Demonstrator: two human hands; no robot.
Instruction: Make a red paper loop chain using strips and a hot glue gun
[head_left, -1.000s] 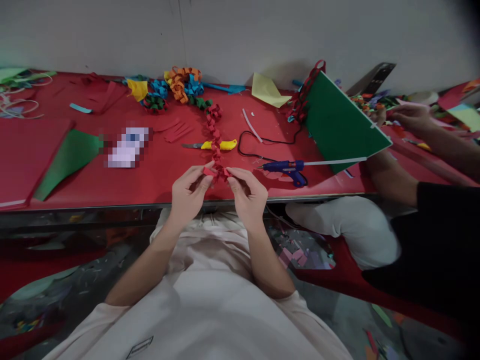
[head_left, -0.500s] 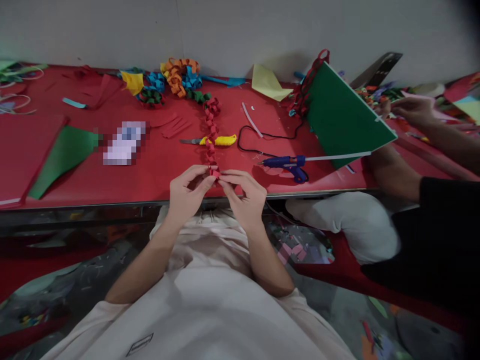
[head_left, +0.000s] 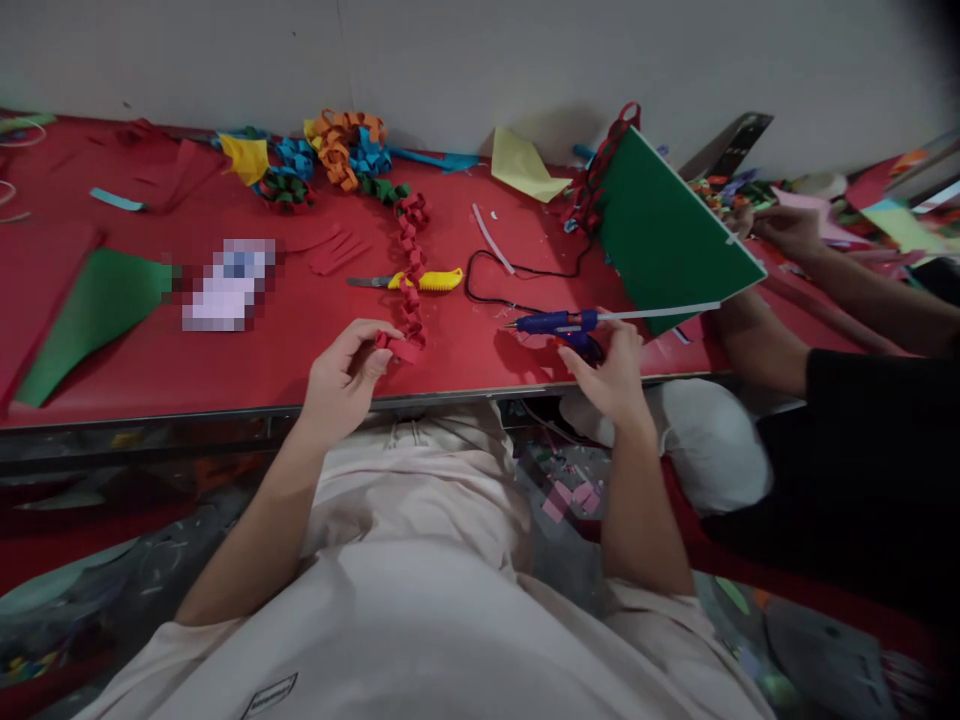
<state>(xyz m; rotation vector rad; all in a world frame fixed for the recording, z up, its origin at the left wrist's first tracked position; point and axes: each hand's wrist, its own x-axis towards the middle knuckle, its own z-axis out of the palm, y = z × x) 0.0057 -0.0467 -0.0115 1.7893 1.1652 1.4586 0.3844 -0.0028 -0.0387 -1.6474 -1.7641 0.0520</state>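
Note:
My left hand pinches the near end of a red paper chain between thumb and fingers, just above the table's front edge. From there the chain runs away from me across a box cutter with a yellow handle. Farther back it joins green, blue and orange links. My right hand is at the handle of a blue glue gun, thumb and fingers apart on either side of it. The gun lies on the table with a long white glue stick sticking out of its back.
A green board leans behind the glue gun, close to a co-worker's hands at right. A black cord loops behind the gun. To the left lie a blurred phone, green paper and cut red strips.
My right hand has let go of the chain and moved right to the glue gun. My left hand keeps the chain's end and has shifted slightly left. The view has turned a little.

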